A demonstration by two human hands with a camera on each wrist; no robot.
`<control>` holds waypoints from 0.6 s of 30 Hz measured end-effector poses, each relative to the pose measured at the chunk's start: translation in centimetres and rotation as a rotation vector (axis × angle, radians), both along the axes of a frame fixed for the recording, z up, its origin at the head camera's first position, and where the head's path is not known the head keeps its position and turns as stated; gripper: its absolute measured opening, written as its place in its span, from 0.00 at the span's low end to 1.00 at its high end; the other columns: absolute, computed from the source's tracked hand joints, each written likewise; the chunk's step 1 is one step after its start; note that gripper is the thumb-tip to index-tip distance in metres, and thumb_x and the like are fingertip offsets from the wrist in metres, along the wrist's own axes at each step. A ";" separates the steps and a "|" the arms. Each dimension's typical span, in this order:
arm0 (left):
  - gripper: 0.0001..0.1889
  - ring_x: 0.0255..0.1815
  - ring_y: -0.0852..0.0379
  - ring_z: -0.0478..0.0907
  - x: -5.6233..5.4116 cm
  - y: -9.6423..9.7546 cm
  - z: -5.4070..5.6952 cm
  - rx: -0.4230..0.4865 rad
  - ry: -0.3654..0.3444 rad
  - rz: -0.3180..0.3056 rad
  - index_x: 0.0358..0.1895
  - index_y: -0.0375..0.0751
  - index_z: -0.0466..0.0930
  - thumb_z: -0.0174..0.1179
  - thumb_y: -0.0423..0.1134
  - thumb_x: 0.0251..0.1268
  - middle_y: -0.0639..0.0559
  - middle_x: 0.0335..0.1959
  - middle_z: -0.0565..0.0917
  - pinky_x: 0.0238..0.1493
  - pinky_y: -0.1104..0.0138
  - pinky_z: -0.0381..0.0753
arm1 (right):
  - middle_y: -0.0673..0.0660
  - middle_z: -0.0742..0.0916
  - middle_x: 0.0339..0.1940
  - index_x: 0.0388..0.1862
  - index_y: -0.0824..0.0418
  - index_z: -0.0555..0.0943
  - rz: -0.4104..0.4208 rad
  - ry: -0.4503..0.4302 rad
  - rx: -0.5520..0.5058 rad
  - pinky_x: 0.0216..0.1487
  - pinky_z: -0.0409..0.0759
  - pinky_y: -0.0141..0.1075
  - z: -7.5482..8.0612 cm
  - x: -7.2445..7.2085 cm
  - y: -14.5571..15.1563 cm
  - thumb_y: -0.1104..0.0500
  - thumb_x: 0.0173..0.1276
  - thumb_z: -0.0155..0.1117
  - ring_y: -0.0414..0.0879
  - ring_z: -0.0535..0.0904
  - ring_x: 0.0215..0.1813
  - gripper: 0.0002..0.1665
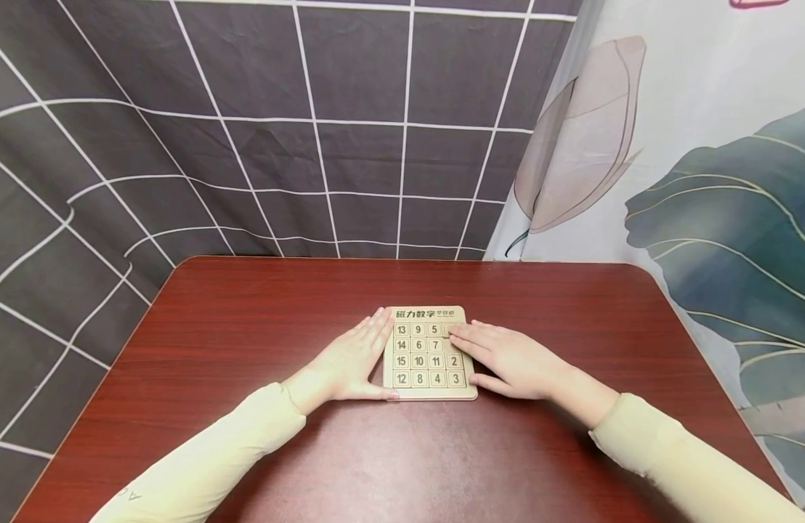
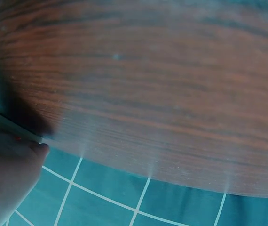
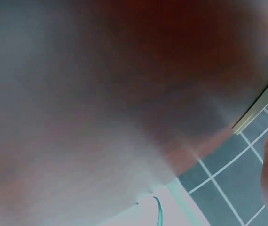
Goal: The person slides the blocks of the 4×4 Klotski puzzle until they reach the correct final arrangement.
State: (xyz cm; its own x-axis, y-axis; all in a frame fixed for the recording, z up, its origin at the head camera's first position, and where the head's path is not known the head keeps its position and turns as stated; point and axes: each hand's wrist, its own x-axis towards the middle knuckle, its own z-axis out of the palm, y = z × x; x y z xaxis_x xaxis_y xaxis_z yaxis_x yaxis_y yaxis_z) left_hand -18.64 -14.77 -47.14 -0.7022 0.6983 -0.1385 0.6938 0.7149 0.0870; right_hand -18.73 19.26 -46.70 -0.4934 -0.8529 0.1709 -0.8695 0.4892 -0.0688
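A wooden number sliding puzzle (image 1: 429,390) lies flat on the table, its square tiles bearing black numbers in a grid below a printed heading. My left hand (image 1: 350,359) rests along its left side, fingers straight against the edge and thumb at the bottom left corner. From the right, my right hand (image 1: 516,361) lays its straight fingertips over the upper right tiles, hiding part of that column. Its thumb touches the puzzle's right edge. Only slivers of the puzzle's edge show in the left wrist and right wrist views.
The reddish-brown wooden table (image 1: 278,290) has rounded far corners. Behind it hangs a dark curtain with white grid lines (image 1: 350,152). At the right is a pale curtain with large leaf prints (image 1: 723,196).
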 end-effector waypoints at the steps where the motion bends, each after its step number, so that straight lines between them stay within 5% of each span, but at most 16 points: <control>1: 0.66 0.90 0.37 0.47 0.0 0.0 0.0 -0.001 -0.001 -0.001 0.84 0.24 0.48 0.61 0.77 0.62 0.30 0.87 0.50 0.90 0.52 0.53 | 0.61 0.78 0.79 0.77 0.67 0.74 -0.012 -0.011 0.007 0.79 0.75 0.55 0.0 -0.3 0.0 0.46 0.74 0.69 0.57 0.74 0.80 0.40; 9: 0.66 0.90 0.37 0.47 0.0 0.0 0.0 0.007 0.012 -0.007 0.84 0.24 0.48 0.61 0.77 0.62 0.30 0.87 0.49 0.90 0.52 0.54 | 0.62 0.77 0.80 0.78 0.67 0.73 -0.067 -0.048 0.056 0.81 0.72 0.55 -0.4 -1.6 -0.3 0.44 0.77 0.65 0.60 0.73 0.80 0.40; 18: 0.67 0.90 0.37 0.46 0.0 -0.1 -0.2 0.011 0.015 -0.006 0.84 0.24 0.48 0.60 0.78 0.62 0.30 0.88 0.48 0.90 0.52 0.53 | 0.61 0.75 0.82 0.79 0.67 0.71 -0.058 -0.045 0.076 0.82 0.72 0.54 -0.5 -0.7 0.0 0.43 0.78 0.64 0.58 0.71 0.82 0.41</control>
State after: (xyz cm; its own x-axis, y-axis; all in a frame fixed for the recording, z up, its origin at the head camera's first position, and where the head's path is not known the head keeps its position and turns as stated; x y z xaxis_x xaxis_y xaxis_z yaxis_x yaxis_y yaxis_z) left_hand -18.65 -14.86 -47.31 -0.7000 0.7040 -0.1200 0.6994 0.7098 0.0842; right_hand -19.43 19.23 -47.23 -0.5481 -0.8322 0.0835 -0.8363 0.5439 -0.0683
